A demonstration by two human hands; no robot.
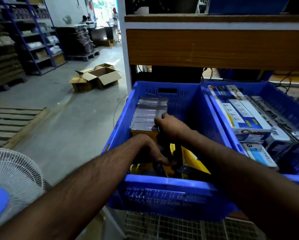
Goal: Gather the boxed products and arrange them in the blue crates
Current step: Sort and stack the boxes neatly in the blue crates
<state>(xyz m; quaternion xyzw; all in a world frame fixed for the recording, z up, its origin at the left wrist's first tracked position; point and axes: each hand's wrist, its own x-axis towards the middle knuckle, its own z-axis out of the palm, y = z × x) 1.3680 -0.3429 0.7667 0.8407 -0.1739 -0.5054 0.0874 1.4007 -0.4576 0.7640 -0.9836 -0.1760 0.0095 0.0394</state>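
The right hand's (169, 126) fingers are curled over the near end of a row of grey-topped boxes (149, 112) marked "LAPCARE", stood on edge, the row running away from the viewer along the left wall of the blue crate (164, 183). The left hand (150, 149) pinches a dark box (175, 159) lower down. "Choice" is read on boxes (238, 110) lying in the adjoining crate (282, 96)
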